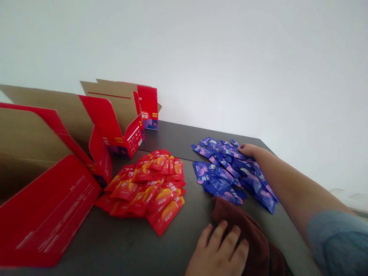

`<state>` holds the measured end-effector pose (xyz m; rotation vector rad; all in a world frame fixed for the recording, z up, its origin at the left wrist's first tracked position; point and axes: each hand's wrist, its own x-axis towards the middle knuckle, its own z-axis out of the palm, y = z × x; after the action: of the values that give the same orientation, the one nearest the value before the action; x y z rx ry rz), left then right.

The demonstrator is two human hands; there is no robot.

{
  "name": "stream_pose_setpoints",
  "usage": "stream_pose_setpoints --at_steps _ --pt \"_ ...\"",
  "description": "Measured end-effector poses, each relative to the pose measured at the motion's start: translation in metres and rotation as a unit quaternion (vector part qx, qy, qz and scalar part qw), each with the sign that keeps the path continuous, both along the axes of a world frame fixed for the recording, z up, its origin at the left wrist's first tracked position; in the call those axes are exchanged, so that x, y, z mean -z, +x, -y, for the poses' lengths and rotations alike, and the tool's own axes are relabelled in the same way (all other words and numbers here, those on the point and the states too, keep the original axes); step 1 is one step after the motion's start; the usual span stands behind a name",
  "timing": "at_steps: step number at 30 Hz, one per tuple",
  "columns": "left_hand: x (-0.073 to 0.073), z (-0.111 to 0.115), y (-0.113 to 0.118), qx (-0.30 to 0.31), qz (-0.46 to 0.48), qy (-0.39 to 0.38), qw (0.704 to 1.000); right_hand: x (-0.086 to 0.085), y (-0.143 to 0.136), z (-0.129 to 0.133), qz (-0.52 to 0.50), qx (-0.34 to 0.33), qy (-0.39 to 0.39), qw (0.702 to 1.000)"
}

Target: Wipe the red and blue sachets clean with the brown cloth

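My right hand point(248, 150) reaches to the far right part of a pile of blue sachets point(222, 172). Its thumb lies against one sachet and the hand looks closed on it; the other fingers are mostly hidden. In the foreground my left hand point(220, 249) rests on a dark brown cloth point(253, 237), fingers spread and laid over it. The cloth touches the near side of the blue pile. Left of it is a heap of red sachets point(149, 184) with orange fruit prints, apart from both hands.
Several open red cardboard boxes point(100, 119) with brown insides stand along the left, their flaps raised. Another red box point(148, 107) stands at the back near the white wall point(218, 69). The dark grey table point(172, 134) ends at the right behind my forearm.
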<state>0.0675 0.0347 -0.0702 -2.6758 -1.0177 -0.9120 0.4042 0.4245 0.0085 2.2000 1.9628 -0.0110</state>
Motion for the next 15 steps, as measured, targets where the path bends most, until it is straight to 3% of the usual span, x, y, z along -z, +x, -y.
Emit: stream_pose_setpoints --at_steps 4,10,13,15 --pt "-0.003 0.002 -0.004 0.027 -0.027 -0.085 0.996 0.002 0.000 -0.002 0.002 -0.003 0.006 1.000" --pt "-0.022 0.007 -0.014 0.086 -0.006 -0.258 0.962 -0.003 -0.007 -0.005 0.015 0.005 0.040 0.999" --pt "-0.029 0.010 -0.015 0.092 0.025 -0.302 0.948 -0.014 -0.014 0.005 0.001 -0.031 0.056 0.998" --pt "-0.033 0.012 -0.015 0.094 0.046 -0.323 0.941 -0.025 -0.020 0.017 -0.021 -0.088 0.079 0.993"
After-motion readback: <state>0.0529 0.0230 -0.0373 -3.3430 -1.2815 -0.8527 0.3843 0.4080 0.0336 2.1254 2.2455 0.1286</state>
